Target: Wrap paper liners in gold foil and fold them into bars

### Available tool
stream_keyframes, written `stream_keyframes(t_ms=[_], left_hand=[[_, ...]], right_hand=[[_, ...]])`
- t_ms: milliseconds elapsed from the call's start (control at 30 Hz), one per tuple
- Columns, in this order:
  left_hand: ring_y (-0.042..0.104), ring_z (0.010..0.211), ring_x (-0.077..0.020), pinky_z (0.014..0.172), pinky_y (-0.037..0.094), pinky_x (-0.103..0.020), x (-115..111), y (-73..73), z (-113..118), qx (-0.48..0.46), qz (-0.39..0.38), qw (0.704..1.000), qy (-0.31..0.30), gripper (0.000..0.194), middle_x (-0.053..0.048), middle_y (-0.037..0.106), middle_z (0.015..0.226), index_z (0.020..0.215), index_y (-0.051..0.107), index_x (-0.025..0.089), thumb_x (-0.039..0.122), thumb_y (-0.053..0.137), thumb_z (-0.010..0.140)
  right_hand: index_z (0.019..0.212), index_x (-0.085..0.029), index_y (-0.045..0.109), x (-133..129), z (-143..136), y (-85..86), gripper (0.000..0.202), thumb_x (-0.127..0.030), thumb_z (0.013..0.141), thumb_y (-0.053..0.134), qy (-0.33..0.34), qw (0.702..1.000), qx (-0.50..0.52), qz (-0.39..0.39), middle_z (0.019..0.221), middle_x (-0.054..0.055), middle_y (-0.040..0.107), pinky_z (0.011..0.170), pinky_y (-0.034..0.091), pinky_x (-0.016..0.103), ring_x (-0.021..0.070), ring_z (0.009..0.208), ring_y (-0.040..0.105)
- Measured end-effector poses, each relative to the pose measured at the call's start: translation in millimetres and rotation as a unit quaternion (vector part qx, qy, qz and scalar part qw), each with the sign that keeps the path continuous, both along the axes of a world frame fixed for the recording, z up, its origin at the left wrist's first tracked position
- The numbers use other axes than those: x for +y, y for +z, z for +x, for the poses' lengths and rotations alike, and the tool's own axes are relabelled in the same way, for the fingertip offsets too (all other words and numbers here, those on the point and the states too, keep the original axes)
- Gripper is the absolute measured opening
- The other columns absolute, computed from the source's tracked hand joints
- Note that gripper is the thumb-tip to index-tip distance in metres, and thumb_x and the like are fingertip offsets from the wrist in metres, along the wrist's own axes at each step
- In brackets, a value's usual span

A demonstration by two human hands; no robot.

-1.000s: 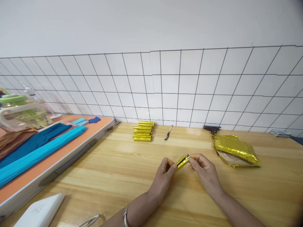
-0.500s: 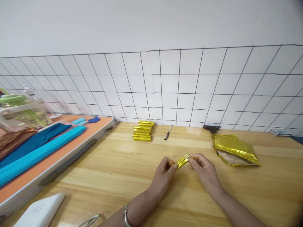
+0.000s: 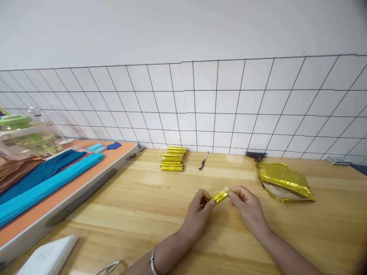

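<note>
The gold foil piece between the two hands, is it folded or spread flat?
Folded: the gold foil piece is a narrow strip, pinched by left hand and right hand.

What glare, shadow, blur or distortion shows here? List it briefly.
Head view: even, soft light; bright glare on the gold foil sheets and the folded foil piece pinched between left hand and right hand; faint shadows under both; wall grid lines bow from lens distortion; centre sharp.

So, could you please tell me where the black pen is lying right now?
In the head view, the slim black pen lies at the far edge of the wooden table by the tiled wall, just right of the stack of folded gold foil pieces.
</note>
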State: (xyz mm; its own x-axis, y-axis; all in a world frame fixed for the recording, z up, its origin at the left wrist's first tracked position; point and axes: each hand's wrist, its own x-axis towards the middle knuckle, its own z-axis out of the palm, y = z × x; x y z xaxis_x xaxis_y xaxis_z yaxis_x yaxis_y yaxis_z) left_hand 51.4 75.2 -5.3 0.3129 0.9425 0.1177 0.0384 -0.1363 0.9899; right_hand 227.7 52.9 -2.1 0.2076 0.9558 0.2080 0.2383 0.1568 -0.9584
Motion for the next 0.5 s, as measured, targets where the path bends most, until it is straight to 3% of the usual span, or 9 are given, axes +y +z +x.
stream_keyframes(t_ms=[267, 500], left_hand=[[0.051, 0.087, -0.0177, 0.074, 0.04, -0.027, 1.1, -2.9, -2.3, 0.023, 0.062, 0.998, -0.017, 0.02, -0.005, 0.056, 0.094, 0.099, 0.058, 0.02, 0.032, 0.051, 0.084], [0.052, 0.084, -0.0168, 0.072, 0.041, -0.026, 2.7, -3.5, -2.5, 0.065, 0.115, 0.991, -0.015, 0.02, -0.005, 0.057, 0.093, 0.101, 0.061, 0.022, 0.026, 0.054, 0.083]], right_hand=[[0.082, -0.017, 0.062, 0.5, 0.2, -0.6, 0.031, -0.047, 0.077, 0.058, -0.002, 1.0, 0.001, -0.003, 0.062, -0.001, 0.056, 0.054, 0.039, 0.024, 0.0129, 0.058, 0.049], [0.085, -0.017, 0.062, 2.0, 1.1, -5.3, 0.03, -0.046, 0.077, 0.058, 0.0, 1.0, 0.015, -0.014, 0.066, 0.0, 0.059, 0.055, 0.04, 0.025, 0.0138, 0.06, 0.051]])
